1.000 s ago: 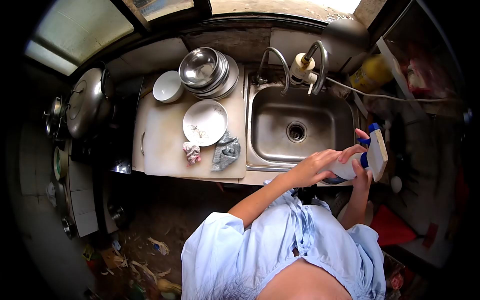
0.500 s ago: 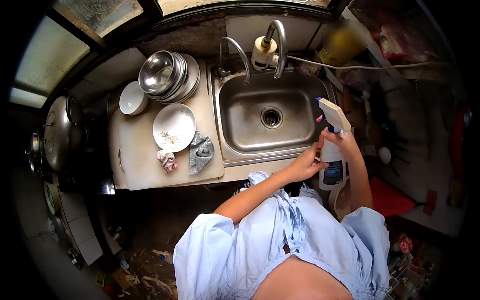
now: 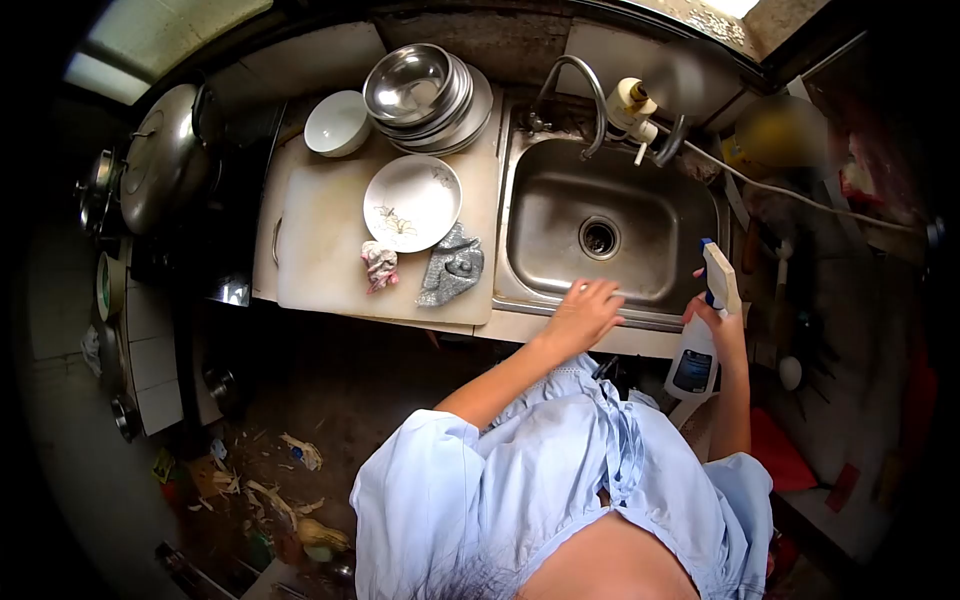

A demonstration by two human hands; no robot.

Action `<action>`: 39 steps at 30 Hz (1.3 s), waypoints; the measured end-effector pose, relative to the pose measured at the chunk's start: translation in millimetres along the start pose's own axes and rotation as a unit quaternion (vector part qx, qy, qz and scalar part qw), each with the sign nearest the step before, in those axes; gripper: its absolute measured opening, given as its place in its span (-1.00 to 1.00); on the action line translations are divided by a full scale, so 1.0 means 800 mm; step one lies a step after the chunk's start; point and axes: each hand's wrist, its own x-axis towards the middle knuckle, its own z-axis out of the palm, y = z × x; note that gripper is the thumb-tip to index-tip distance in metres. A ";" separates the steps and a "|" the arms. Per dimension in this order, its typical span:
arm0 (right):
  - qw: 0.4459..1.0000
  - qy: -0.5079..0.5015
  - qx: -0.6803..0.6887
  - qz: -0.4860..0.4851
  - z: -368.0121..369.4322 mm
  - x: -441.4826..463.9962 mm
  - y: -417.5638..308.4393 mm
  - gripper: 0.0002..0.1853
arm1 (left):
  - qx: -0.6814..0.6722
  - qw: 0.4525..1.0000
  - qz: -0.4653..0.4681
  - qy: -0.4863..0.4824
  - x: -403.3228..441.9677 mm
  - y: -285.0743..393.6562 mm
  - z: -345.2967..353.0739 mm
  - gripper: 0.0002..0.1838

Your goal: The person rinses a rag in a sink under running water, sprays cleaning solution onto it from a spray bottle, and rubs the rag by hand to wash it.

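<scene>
My right hand [image 3: 716, 318] is wrapped round the neck of a white spray bottle [image 3: 694, 362] with a dark label and a blue and white trigger head. The bottle hangs upright just right of the sink's front corner. My left hand [image 3: 590, 312] is over the front rim of the stainless steel sink [image 3: 560, 230], fingers apart and holding nothing. On the cutting board [image 3: 330, 230] left of the sink lie a grey scrubbing cloth [image 3: 452, 268], a crumpled pink and white rag [image 3: 380, 266] and a white plate [image 3: 412, 203].
Behind the plate are a stack of metal bowls [image 3: 418, 90] and a white bowl [image 3: 338, 124]. A curved faucet [image 3: 585, 80] and a cream bottle [image 3: 630, 105] stand behind the sink. A large lidded pot [image 3: 165, 160] is at far left. Scraps litter the floor.
My left hand has let go of the spray bottle and moved left to the sink's front edge. My right hand still holds the bottle. The view has turned, shifting the counter rightward.
</scene>
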 end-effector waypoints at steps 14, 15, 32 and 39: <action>0.998 -0.013 0.007 -0.059 0.028 -0.009 -0.017 -0.59 | 0.186 0.812 -0.484 0.268 -0.199 -0.221 -0.167 -0.49; 0.998 -0.013 0.007 -0.061 0.029 -0.011 -0.019 -0.59 | 0.165 0.813 -0.496 0.256 -0.202 -0.218 -0.172 -0.53; 0.995 0.031 0.030 -0.089 0.023 -0.022 -0.018 -0.58 | -0.124 0.840 -0.472 0.239 -0.235 -0.235 -0.187 -0.12; 0.993 0.054 0.055 -0.093 0.014 -0.035 -0.013 -0.56 | 0.146 0.831 -0.516 0.146 -0.214 -0.203 -0.229 -0.64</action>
